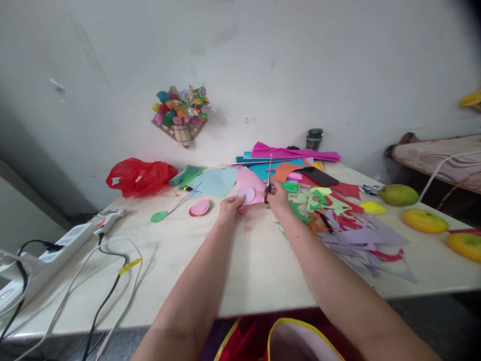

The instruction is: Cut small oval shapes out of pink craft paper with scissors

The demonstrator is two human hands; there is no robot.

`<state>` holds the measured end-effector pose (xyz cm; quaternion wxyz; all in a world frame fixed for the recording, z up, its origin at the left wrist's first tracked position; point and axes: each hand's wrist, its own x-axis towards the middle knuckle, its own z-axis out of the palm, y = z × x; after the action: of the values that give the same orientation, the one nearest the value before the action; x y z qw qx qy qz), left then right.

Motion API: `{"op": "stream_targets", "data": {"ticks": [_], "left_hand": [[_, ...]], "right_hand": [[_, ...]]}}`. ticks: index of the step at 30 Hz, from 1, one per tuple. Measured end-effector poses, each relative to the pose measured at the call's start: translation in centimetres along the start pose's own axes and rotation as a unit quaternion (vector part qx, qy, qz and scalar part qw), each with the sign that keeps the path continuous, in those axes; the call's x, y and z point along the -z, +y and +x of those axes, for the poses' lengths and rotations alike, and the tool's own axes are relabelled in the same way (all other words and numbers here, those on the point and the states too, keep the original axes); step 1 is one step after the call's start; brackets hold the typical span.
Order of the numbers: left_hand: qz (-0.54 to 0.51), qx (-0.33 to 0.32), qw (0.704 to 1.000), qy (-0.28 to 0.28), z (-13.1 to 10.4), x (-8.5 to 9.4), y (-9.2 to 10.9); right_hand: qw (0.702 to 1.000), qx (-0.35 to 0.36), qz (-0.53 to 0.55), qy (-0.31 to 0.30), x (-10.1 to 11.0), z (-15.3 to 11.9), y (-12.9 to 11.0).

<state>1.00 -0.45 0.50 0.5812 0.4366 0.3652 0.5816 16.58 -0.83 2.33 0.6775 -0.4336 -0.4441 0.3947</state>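
Note:
Near the middle of the table, my left hand [232,204] pinches the lower left edge of a pink sheet [249,180] with a lilac paper circle [246,194] lying on it. My right hand [277,195] is closed around the black handles of scissors [269,173], at the sheet's right side; their blades point up and away from me. Small pink scraps [247,228] lie below the sheet. To the left of my left hand rests a small stack of pink and red circles [200,207], and farther left a green circle [159,216] beside a thin stick.
Colored paper scraps [349,235] cover the right side, with a black phone [319,176] behind and mangoes [424,220] at the right edge. A red plastic bag [139,176] sits back left; a power strip [63,250] and cables occupy the front left.

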Motion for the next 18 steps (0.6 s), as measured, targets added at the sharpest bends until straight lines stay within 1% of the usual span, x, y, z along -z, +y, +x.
{"op": "stream_targets", "data": {"ticks": [2,5,8,12,18], "left_hand": [[0.011,-0.008,1.0,0.009,-0.01,-0.01,0.01],[0.028,-0.037,0.999,0.021,0.14,0.0,-0.13],[0.014,-0.058,0.998,0.019,0.24,-0.11,-0.22],[-0.012,-0.068,0.997,0.017,0.07,-0.39,0.03],[0.008,-0.079,0.996,0.032,0.01,-0.51,0.27]], "right_hand": [[1.0,-0.005,-0.016,-0.009,-0.05,-0.05,0.01],[0.999,-0.003,-0.033,-0.013,-0.08,-0.02,0.05],[0.999,-0.003,-0.032,-0.012,-0.1,0.01,0.04],[1.0,0.002,-0.029,-0.01,-0.11,-0.18,-0.12],[0.999,-0.011,-0.04,-0.01,-0.34,-0.64,-0.26]]}}
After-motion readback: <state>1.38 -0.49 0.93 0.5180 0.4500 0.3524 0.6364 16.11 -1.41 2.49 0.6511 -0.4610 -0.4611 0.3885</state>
